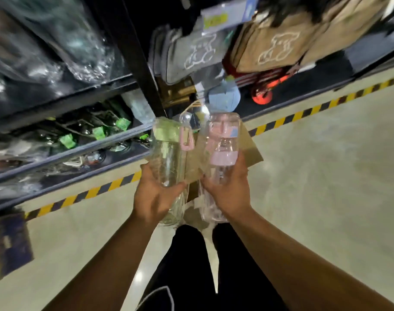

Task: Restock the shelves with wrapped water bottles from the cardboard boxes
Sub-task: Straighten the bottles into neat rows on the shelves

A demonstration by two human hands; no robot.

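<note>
My left hand [154, 196] grips a clear wrapped water bottle with a green lid [168, 158], held upright. My right hand [227, 189] grips a clear wrapped bottle with a pink band [223, 149], also upright, close beside the first. Behind and below both bottles lies an open cardboard box [250, 144] on the floor, mostly hidden by the bottles and hands. To the left stands a black shelf unit [79, 151] whose lower shelves hold wrapped bottles with green lids [99, 132]. The upper shelf carries more plastic-wrapped goods [57, 48].
A black shelf post [144, 70] rises just behind the bottles. Grey and tan bags [272, 43] hang at the upper right. Yellow-black hazard tape [303, 113] runs along the floor by the shelf base. A dark box [10, 243] sits at the left edge. My legs [191, 265] are below.
</note>
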